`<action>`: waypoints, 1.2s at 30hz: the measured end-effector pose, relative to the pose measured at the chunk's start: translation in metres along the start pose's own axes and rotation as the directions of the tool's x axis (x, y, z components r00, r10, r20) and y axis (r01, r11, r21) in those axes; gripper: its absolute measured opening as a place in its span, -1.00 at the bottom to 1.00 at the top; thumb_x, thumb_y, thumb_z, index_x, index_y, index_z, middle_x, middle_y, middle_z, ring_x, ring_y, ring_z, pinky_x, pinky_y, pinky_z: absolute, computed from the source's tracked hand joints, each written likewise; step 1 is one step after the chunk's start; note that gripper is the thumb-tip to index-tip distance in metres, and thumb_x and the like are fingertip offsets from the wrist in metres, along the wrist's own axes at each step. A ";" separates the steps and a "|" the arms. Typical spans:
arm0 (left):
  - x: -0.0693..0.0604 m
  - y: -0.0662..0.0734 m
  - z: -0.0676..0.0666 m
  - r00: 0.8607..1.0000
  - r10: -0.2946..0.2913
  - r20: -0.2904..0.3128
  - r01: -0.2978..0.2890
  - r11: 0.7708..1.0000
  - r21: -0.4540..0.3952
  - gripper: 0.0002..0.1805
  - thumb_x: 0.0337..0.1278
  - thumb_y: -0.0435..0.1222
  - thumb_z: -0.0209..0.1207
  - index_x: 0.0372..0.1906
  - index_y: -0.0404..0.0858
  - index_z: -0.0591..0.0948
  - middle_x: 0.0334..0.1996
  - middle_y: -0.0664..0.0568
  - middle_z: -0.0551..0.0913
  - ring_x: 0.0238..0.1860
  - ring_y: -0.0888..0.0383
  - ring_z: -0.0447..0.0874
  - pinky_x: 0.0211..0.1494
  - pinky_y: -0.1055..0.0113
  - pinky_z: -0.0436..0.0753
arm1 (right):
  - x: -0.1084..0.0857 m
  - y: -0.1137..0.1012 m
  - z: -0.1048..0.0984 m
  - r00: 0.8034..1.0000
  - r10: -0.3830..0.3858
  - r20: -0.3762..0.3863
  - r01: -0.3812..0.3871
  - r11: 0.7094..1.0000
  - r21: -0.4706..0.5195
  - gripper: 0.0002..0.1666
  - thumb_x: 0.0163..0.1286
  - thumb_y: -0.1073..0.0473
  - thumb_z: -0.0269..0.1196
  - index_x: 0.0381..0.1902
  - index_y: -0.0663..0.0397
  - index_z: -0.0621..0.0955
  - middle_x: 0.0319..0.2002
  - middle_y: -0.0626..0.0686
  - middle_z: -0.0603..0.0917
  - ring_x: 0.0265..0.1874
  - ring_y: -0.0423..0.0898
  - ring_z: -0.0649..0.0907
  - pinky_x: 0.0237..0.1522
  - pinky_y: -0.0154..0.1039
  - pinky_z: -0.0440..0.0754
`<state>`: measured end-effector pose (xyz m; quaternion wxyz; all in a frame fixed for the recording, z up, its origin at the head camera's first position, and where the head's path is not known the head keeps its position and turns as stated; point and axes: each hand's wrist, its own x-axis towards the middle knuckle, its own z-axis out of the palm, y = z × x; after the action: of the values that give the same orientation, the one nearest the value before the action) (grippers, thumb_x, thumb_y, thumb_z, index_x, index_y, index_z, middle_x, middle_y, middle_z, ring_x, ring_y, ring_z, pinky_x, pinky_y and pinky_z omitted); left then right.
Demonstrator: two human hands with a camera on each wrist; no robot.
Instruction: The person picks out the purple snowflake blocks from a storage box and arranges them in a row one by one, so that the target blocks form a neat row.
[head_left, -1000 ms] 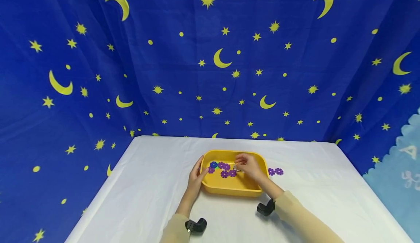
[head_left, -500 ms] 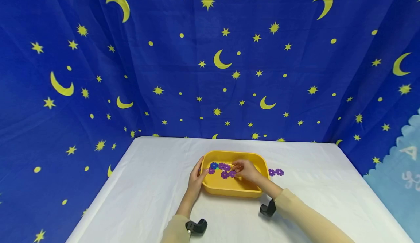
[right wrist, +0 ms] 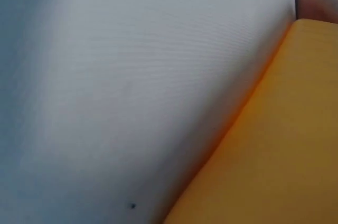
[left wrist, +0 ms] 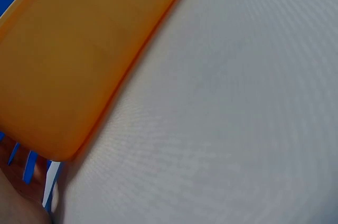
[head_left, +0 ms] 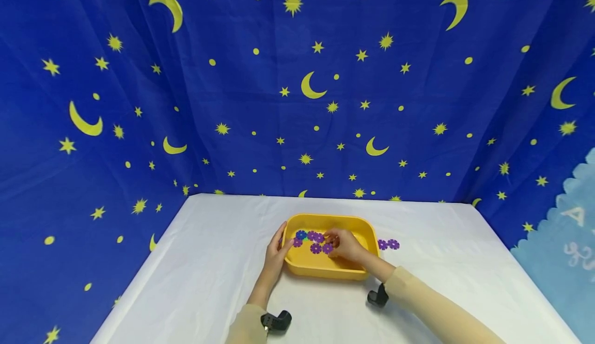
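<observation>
A yellow plastic bin stands on the white table. My left hand grips its left side, thumb over the rim and fingers along the outer wall. That hand also shows at the corner of the bin in the left wrist view. My right hand reaches into the bin with curled fingers, its thumb by a purple snowflake disc. Whether it pinches a piece is hidden. Several more purple snowflake discs and a blue one lie in the bin's left half.
Two purple snowflake discs lie on the table just outside the bin's right end. White cloth covers the table. A blue star-patterned curtain stands behind and at the sides.
My right hand has moved slightly left and down inside the bin, and its fingers now lie close to the purple discs. The left hand and the bin have stayed in place.
</observation>
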<state>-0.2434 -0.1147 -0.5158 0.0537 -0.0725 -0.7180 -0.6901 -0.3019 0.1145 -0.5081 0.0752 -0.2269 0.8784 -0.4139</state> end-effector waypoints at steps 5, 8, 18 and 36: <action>0.005 -0.014 0.001 1.000 0.015 -0.017 -0.015 1.000 -0.007 -0.36 0.35 -0.25 0.03 0.45 -0.29 0.15 0.47 -0.19 0.13 0.49 -0.16 0.05 0.52 -0.02 0.10 | 0.000 -0.002 0.002 1.000 -0.008 -0.001 0.008 0.999 -0.036 -0.49 -0.03 0.49 0.41 -0.04 0.38 0.57 -0.33 0.14 0.64 -0.35 -0.10 0.53 -0.32 -0.43 0.60; 0.010 -0.027 0.001 0.999 0.015 -0.034 -0.016 1.000 -0.010 -0.38 0.35 -0.29 0.01 0.46 -0.26 0.15 0.48 -0.14 0.14 0.50 -0.12 0.05 0.53 -0.01 0.08 | 0.000 -0.002 0.002 1.000 -0.006 -0.003 0.006 0.999 -0.039 -0.48 -0.02 0.49 0.41 -0.03 0.38 0.57 -0.33 0.13 0.63 -0.34 -0.09 0.54 -0.29 -0.39 0.63; 0.011 -0.033 0.002 0.999 0.015 -0.052 -0.016 1.000 -0.016 -0.39 0.35 -0.26 0.02 0.46 -0.17 0.18 0.48 -0.06 0.16 0.50 -0.07 0.06 0.55 0.02 0.07 | 0.001 -0.001 0.001 0.997 0.018 -0.069 -0.018 1.000 0.001 -0.41 0.01 0.49 0.39 0.06 0.45 0.52 -0.28 0.17 0.68 -0.30 -0.05 0.62 -0.22 -0.26 0.72; -0.001 0.002 0.000 1.000 -0.015 -0.007 0.015 1.000 -0.008 -0.36 0.35 -0.27 0.02 0.45 -0.31 0.15 0.48 -0.17 0.12 0.50 -0.12 0.04 0.55 0.03 0.08 | 0.001 -0.008 -0.004 0.952 0.073 -0.297 -0.025 0.987 0.161 -0.49 0.01 0.51 0.36 -0.01 0.48 0.58 -0.23 0.30 0.70 -0.26 0.06 0.66 -0.16 -0.23 0.73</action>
<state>-0.2422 -0.1148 -0.5137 0.0508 -0.0650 -0.7158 -0.6935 -0.3016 0.1125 -0.4992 -0.0321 -0.1326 0.8500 -0.5088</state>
